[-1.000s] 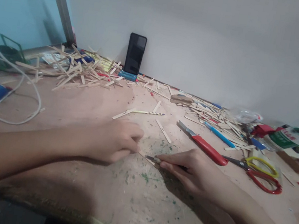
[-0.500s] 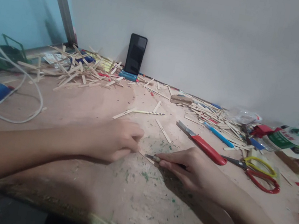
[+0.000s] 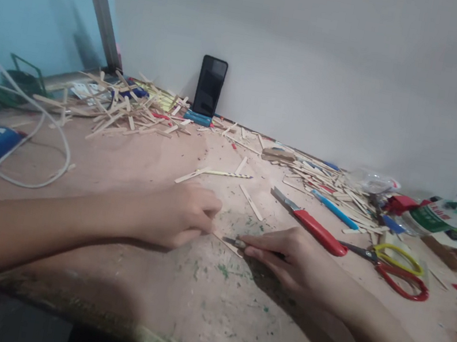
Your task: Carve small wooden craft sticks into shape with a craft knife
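My left hand (image 3: 192, 216) is closed on one end of a thin wooden craft stick (image 3: 223, 239) that lies on the tabletop. Between the thumb and fingers of my right hand (image 3: 284, 256) is a small craft knife (image 3: 236, 243), its blade pointing left and resting against the stick. My fingers hide most of the knife's handle. Behind the hands lie a loose stick (image 3: 250, 203) and a striped pencil-like rod (image 3: 224, 174) beside other sticks. A red-handled utility knife (image 3: 311, 223) rests just beyond my right hand, its tip pointing to the back left.
Scissors (image 3: 388, 262) with yellow and red handles lie at the right, near a blue pen-shaped tool (image 3: 336, 210). Stick piles (image 3: 120, 106) fill the back left and back right. A phone (image 3: 210, 86) stands against the wall. A white cable (image 3: 29, 183) loops at left; a plastic bottle (image 3: 445, 210) lies right.
The whole view has shifted slightly, so things appear a little right and lower. Both hands keep nearly the same pose, and slightly more of the stick shows by the blade.
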The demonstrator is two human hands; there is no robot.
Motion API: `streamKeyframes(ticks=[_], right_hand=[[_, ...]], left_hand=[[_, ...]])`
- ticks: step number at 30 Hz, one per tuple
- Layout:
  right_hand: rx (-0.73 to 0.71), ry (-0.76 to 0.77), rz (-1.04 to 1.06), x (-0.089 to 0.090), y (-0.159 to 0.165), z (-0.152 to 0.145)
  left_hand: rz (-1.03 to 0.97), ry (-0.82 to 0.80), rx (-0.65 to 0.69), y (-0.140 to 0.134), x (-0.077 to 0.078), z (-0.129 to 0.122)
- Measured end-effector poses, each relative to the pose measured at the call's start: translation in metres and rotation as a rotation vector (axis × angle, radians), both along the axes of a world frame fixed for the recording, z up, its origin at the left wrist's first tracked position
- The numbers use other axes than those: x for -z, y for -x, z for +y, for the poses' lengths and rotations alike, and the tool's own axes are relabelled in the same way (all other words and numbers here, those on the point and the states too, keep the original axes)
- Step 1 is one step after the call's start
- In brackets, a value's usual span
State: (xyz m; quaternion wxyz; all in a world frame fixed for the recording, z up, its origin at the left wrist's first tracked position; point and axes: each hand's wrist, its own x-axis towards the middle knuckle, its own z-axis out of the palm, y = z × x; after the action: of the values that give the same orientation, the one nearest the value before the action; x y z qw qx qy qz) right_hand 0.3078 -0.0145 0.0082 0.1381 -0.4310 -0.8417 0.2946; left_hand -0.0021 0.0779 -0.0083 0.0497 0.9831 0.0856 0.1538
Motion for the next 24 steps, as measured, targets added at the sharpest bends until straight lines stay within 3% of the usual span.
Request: streamKeyframes(ticks=[9,24], right_hand=[[0.011,-0.065,0.022,0.0074,-0.0009,0.0008],[-0.011,-0.02,0.03,0.0085,-0.002,0.0063]], left_hand=[[0.022,-0.008,-0.018,0.0007,0.0019,0.0003],[0.039,-0.005,-0.031,0.0012,0.0017,-0.0003]])
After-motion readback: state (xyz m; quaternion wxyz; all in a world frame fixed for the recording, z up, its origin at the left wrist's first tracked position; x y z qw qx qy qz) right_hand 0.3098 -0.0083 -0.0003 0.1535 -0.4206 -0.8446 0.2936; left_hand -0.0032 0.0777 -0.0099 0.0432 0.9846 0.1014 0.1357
